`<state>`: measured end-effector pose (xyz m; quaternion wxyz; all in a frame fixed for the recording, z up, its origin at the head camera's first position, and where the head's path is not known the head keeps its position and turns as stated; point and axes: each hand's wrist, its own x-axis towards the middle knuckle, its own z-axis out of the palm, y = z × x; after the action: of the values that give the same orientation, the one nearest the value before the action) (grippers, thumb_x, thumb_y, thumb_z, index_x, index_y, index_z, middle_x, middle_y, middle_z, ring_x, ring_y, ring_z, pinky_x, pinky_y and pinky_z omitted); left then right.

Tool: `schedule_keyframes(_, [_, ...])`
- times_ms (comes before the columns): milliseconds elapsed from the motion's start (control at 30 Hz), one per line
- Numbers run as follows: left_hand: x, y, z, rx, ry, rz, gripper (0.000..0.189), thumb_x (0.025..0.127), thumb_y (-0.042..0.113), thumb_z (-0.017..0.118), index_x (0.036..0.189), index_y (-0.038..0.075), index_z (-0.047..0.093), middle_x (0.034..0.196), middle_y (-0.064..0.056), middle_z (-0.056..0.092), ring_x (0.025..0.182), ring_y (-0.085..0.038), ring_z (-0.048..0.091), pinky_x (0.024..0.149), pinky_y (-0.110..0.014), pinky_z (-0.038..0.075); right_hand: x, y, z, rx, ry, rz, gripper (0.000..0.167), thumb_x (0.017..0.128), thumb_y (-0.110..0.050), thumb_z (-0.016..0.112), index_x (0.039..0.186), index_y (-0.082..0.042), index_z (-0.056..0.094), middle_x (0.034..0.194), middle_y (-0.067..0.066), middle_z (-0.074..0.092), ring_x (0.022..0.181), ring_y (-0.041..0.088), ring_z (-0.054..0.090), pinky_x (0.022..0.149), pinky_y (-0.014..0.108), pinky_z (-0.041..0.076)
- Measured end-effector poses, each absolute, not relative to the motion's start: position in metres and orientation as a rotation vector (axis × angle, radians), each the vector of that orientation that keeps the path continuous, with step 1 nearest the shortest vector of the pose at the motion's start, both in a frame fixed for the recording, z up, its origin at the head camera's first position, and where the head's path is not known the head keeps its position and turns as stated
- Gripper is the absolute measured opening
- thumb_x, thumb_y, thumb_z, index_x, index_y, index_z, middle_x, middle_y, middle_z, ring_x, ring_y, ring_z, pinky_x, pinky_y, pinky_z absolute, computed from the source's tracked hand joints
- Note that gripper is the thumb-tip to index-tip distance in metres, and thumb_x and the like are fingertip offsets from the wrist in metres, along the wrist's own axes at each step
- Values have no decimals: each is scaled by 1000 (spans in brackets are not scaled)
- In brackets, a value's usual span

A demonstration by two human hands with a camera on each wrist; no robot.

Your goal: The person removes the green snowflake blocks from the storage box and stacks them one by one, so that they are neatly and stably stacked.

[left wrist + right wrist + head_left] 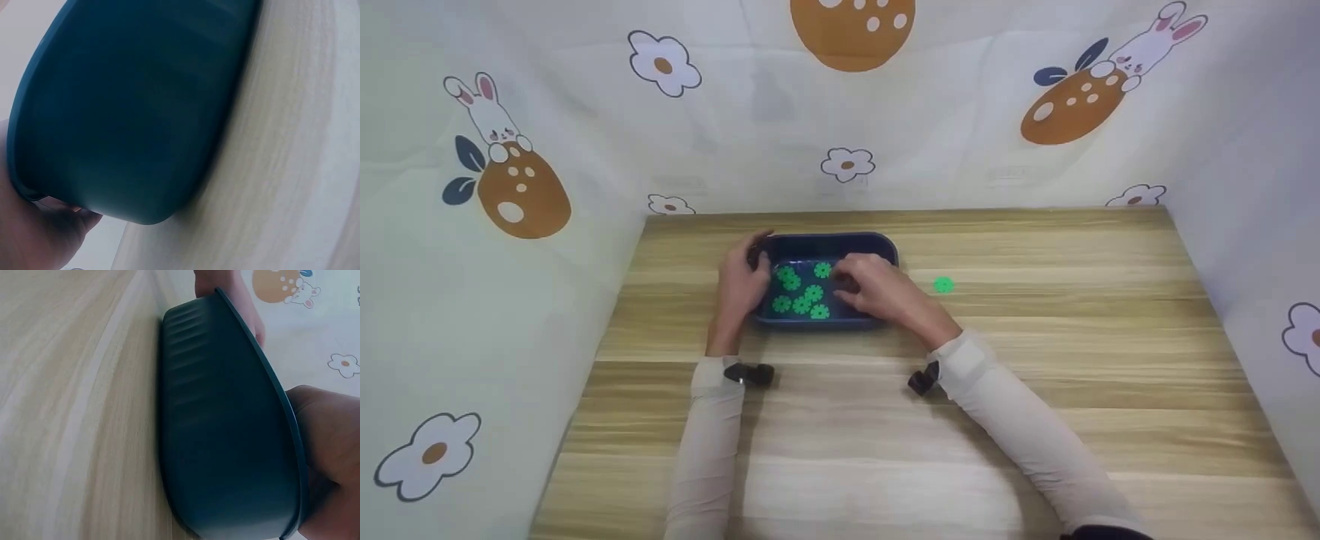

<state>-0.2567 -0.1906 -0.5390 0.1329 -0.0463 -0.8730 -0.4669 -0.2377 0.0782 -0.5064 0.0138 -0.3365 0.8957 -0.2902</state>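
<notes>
A dark blue plastic basin [829,325] sits toward the back of the wooden table. Several flat green snowflake-shaped discs [813,293] lie on its floor, some overlapping. My left hand [740,281] grips the basin's left wall, thumb inside the rim and fingers outside; the left wrist view shows this hand at the rim of the basin's wall [124,112]. Over the basin's right part, my right hand [881,289] reaches inside with bent fingers, close to a green disc. I cannot tell whether its fingertips hold anything. In the right wrist view the basin's side [225,422] hides those fingertips.
One loose green disc [943,285] lies on the table [1035,315] to the right of the basin. A pale cloth [757,127] printed with rabbits and flowers hangs behind and along both sides. Dark wrist cameras [757,374] sit at both cuffs.
</notes>
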Motion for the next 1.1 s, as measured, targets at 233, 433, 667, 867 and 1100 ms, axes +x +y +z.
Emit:
schedule_keyframes(233, [-256,-191,-539,-100,-2556,-1372,39,103,0,58,141,5,69,142,-16,71,138,-31,64,123,-46,49,-237,72,-507,-1048,2788,-810,23,98,-20,80,117,-8,79,112,9,78,104,28,74,97,46,62])
schedule_keyframes(433, [-256,-191,-539,-94,-2552,-1383,38,103,1,59,139,6,70,141,-15,72,138,-29,64,124,-44,47,-238,67,-509,-1065,2767,-801,24,97,-20,81,117,-8,80,112,9,78,101,27,73,93,46,62])
schedule_keyframes(667, [-257,-192,-539,-78,-2559,-1371,37,103,2,58,138,7,71,141,-15,73,138,-30,64,124,-45,47,-242,60,-512,-1070,2736,-730,31,97,-24,82,123,-8,79,117,9,77,106,26,73,96,45,63])
schedule_keyframes(867, [-257,-192,-540,-35,-2572,-1366,37,102,3,60,137,9,72,140,-14,73,138,-30,65,124,-44,47,-244,58,-513,-1023,2720,-639,45,95,-29,84,136,-15,75,129,8,72,122,28,69,105,49,59])
schedule_keyframes(1100, [-258,-191,-541,-39,-2563,-1378,37,103,3,59,137,8,73,140,-14,74,137,-30,66,123,-44,48,-244,58,-514,-996,2689,-600,54,93,-36,86,144,-26,72,121,6,68,114,26,63,97,50,59])
